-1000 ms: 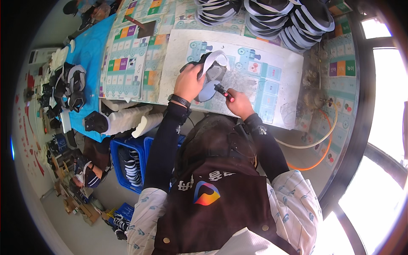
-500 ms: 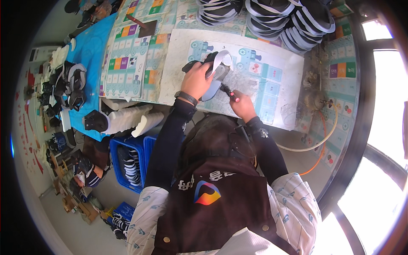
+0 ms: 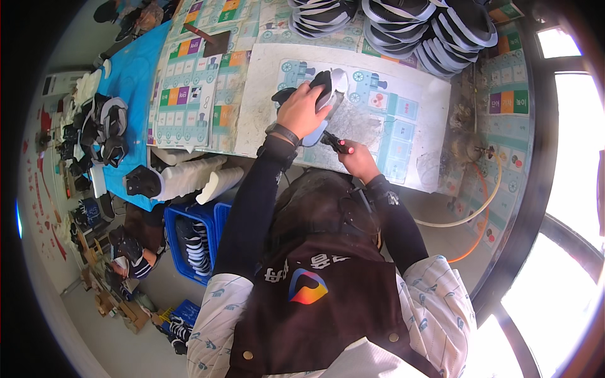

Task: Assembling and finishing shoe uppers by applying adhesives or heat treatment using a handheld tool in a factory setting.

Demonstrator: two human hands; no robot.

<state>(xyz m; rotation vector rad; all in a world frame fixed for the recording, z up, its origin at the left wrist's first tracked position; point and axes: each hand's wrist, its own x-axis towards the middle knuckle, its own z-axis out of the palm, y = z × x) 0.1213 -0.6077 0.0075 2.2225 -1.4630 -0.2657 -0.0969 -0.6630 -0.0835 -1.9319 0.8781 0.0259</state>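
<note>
My left hand (image 3: 301,113) is closed round a black, grey and white shoe upper (image 3: 322,94) above the white sheet on the table. The upper's white part stands up at the far side, and a blue-grey edge (image 3: 313,135) shows below my fingers. In my right hand (image 3: 360,161) is a black hand tool with pink-red ends (image 3: 333,141), closed in my fingers. Its black end points toward the upper's near edge; whether they touch I cannot tell. My left palm hides the middle of the upper.
Stacked black-and-grey shoe pieces (image 3: 394,28) fill the far right of the table. A dark flat tool (image 3: 216,43) lies at the far left. Beside a blue-covered table (image 3: 133,69), blue crates (image 3: 189,242) hold shoe parts. Hoses (image 3: 454,222) hang at right. Another person (image 3: 135,249) is at lower left.
My left hand has turned the shoe upper, so its white part now stands more upright and black shows beside it. My right hand and the tool have shifted slightly left.
</note>
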